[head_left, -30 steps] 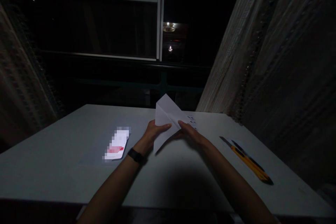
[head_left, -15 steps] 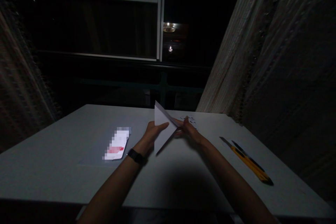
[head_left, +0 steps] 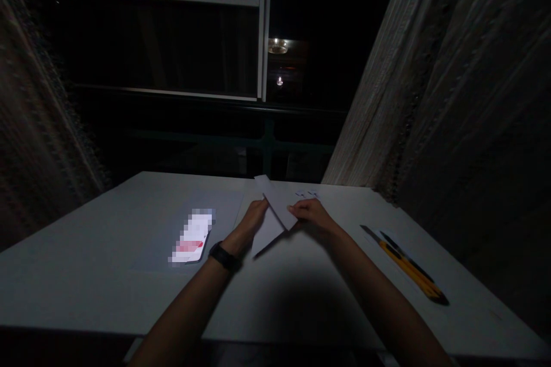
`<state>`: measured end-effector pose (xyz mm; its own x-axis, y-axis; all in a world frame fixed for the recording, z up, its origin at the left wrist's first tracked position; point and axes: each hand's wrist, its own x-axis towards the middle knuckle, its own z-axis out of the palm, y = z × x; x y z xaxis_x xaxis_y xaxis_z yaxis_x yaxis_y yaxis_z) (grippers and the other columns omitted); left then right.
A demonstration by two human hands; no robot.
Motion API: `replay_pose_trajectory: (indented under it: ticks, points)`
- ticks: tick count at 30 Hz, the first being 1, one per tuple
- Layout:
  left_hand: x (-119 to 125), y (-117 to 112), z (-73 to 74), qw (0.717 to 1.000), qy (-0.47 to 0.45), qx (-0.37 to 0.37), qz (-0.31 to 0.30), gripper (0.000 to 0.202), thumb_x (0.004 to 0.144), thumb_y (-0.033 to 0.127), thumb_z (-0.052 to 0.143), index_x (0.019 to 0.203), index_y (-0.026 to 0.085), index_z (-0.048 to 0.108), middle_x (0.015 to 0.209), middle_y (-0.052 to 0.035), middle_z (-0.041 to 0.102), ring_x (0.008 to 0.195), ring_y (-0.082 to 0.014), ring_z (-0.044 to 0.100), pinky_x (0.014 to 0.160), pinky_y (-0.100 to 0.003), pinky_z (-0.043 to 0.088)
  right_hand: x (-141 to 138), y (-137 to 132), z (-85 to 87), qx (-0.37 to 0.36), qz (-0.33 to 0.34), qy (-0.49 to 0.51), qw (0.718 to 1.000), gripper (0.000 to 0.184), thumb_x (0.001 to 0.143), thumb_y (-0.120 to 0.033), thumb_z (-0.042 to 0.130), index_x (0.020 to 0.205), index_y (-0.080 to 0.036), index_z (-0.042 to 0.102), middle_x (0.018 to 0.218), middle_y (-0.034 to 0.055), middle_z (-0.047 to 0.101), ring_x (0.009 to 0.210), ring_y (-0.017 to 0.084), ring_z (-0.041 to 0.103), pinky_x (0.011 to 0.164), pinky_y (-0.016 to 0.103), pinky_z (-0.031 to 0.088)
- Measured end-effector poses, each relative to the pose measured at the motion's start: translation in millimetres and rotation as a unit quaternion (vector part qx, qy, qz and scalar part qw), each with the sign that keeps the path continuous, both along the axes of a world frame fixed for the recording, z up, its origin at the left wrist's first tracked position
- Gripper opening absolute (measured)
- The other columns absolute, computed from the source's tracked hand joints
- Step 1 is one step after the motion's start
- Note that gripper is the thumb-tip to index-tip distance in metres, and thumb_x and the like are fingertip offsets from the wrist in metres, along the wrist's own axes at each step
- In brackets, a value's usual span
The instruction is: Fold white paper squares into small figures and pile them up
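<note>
Between my hands, above the white table (head_left: 107, 298), is a folded sheet of white paper (head_left: 269, 226) with a flap slanting across it. My left hand (head_left: 252, 219), below a dark wristwatch, grips the paper's left side; its thumb lies partly behind the flap. On the right, my right hand (head_left: 313, 213) pinches the paper's corner between thumb and fingers. Just behind that hand lie small white paper pieces with dark marks (head_left: 310, 194), partly hidden by it.
A lit phone (head_left: 193, 235) rests on a pale sheet (head_left: 150, 258) to the left. Towards the right edge lie a yellow box cutter (head_left: 408, 268) and a dark pen-like thing (head_left: 402, 252). Curtains (head_left: 365, 92) flank the dark window behind the table.
The paper has tilted lower, and its flap now spreads open towards the right. My right thumb has come onto the front of the paper, while my left thumb has slipped behind the flap.
</note>
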<state>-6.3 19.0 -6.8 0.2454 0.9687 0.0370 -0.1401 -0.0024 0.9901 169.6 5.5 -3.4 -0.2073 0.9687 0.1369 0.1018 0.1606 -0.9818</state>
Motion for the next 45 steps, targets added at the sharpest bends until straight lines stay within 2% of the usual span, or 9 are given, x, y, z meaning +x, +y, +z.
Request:
replay_pose_trajectory:
  ticks: [6,12,17,19,22,26,32,43,45]
  points:
    - [0.8,-9.0,2.9,0.991,-0.1,0.01,-0.093,0.036,0.071,0.04,0.055,0.087,0.01,0.065,0.07,-0.0078,0.067,0.069,-0.0212,0.061,0.063,-0.028,0.044,1.8,-1.0,1.5,0.029,-0.017,-0.07,0.997,0.03,0.056,-0.04,0.071,0.046,-0.014,0.06,0.037,-0.0029,0.05,0.036,0.008,0.041,0.038,0.021,0.028]
    - [-7.1,-7.8,11.4,0.97,-0.187,-0.096,-0.123,0.062,0.07,0.063,0.043,0.088,0.007,0.063,0.068,-0.0115,0.066,0.058,-0.0184,0.061,0.052,-0.026,0.045,1.3,2.6,-1.9,0.019,-0.104,-0.066,0.992,0.029,0.056,-0.039,0.07,0.045,-0.014,0.059,0.037,-0.002,0.051,0.034,0.009,0.042,0.036,0.022,0.029]
    - [-2.8,-6.6,3.8,0.99,-0.14,0.003,0.003,0.044,0.058,0.043,0.07,0.084,0.008,0.063,0.067,-0.008,0.066,0.055,-0.015,0.059,0.054,-0.024,0.045,-0.1,4.7,-8.5,0.013,-0.082,-0.048,0.995,0.03,0.055,-0.04,0.071,0.047,-0.013,0.06,0.038,-0.0017,0.052,0.035,0.008,0.043,0.036,0.02,0.03]
    - [-1.2,-4.9,-1.7,0.994,-0.104,0.013,0.025,0.041,0.056,0.04,0.072,0.079,0.007,0.064,0.063,-0.008,0.066,0.054,-0.0162,0.059,0.053,-0.026,0.045,-1.3,3.7,-9.3,0.003,-0.061,-0.043,0.997,0.032,0.055,-0.041,0.071,0.049,-0.012,0.06,0.04,-0.0006,0.055,0.036,0.009,0.047,0.036,0.02,0.032]
    - [-1.8,-2.5,-6.1,0.996,-0.09,0.003,0.026,0.036,0.058,0.039,0.071,0.073,0.006,0.065,0.061,-0.0083,0.065,0.051,-0.016,0.058,0.051,-0.026,0.044,-2.9,1.6,-8.4,-0.014,-0.059,-0.047,0.997,0.034,0.055,-0.044,0.07,0.05,-0.012,0.059,0.04,0.0012,0.057,0.035,0.011,0.05,0.036,0.021,0.036]
    - [-3.6,-2.7,-3.5,0.995,-0.098,0.007,0.032,0.038,0.056,0.034,0.073,0.082,0.008,0.065,0.07,-0.0095,0.067,0.058,-0.0177,0.061,0.056,-0.027,0.046,-4.7,-0.1,-8.4,-0.029,-0.027,-0.067,0.997,0.034,0.056,-0.043,0.07,0.053,-0.011,0.06,0.039,0.0017,0.058,0.034,0.013,0.052,0.036,0.022,0.039]
    - [-2.0,-2.3,-0.9,0.99,-0.079,0.018,0.117,0.038,0.052,0.032,0.075,0.079,0.007,0.065,0.07,-0.0085,0.067,0.057,-0.0167,0.059,0.056,-0.027,0.045,-9.6,-2.3,-12.3,-0.067,0.033,-0.044,0.996,0.031,0.053,-0.038,0.073,0.055,-0.011,0.058,0.046,0.0038,0.062,0.04,0.014,0.058,0.038,0.021,0.042]
    - [-2.2,-1.1,-0.3,0.985,-0.065,0.045,0.151,0.038,0.052,0.034,0.074,0.078,0.008,0.066,0.07,-0.0084,0.067,0.057,-0.0165,0.059,0.054,-0.026,0.044,-9.7,3.0,-16.8,-0.083,0.0,-0.04,0.996,0.035,0.059,-0.047,0.067,0.058,-0.012,0.059,0.045,0.0044,0.061,0.044,0.018,0.06,0.043,0.025,0.046]
    - [-0.7,-3.0,0.9,0.988,-0.054,0.042,0.138,0.035,0.053,0.034,0.073,0.076,0.008,0.066,0.068,-0.0076,0.066,0.056,-0.0157,0.058,0.053,-0.025,0.043,-9.5,4.7,-18.5,-0.048,-0.011,-0.058,0.997,0.036,0.061,-0.048,0.065,0.06,-0.012,0.061,0.049,0.0046,0.062,0.047,0.017,0.06,0.044,0.025,0.044]
